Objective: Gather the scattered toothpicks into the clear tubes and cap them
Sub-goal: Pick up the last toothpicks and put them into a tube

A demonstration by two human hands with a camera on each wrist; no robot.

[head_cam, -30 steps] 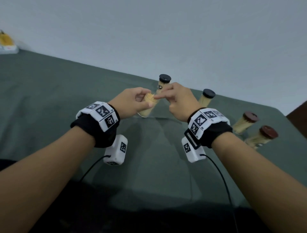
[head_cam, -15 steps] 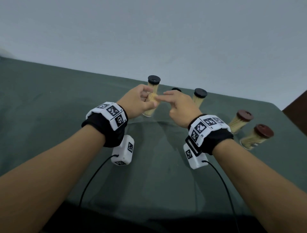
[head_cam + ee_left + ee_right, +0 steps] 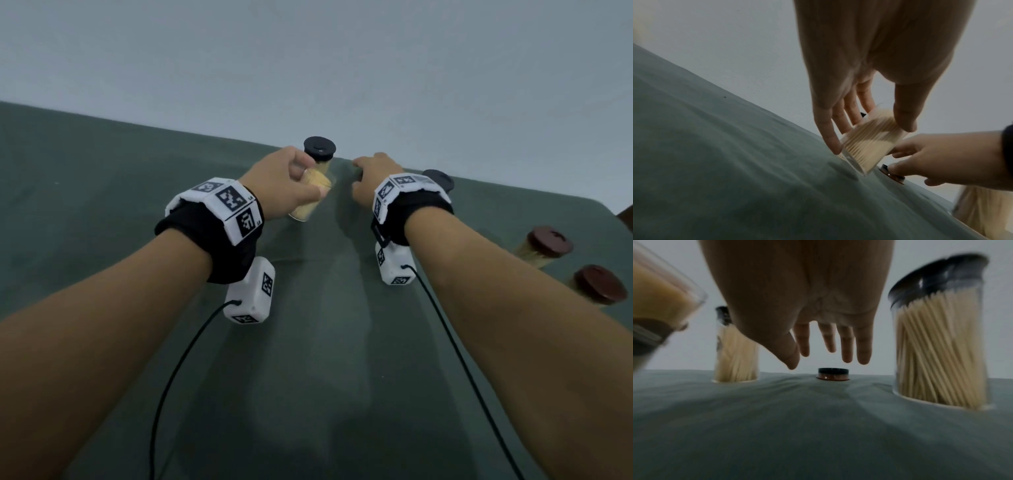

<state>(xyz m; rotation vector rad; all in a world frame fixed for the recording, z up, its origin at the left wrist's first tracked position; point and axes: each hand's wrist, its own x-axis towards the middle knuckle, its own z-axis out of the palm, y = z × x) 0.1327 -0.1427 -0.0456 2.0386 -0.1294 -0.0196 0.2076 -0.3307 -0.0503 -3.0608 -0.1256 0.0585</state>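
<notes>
Green cloth covers the surface, where the uncapped tube (image 3: 310,198) of toothpicks is gripped tilted in the left hand (image 3: 279,185) while the loose cap (image 3: 832,374), lying just beyond, is best pinched squarely by the spread, empty fingers (image 3: 846,345) of the right hand (image 3: 371,178).

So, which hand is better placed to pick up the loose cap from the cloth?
The right hand: it hovers open just above the loose cap, while the left hand grips the uncapped tube.
</notes>
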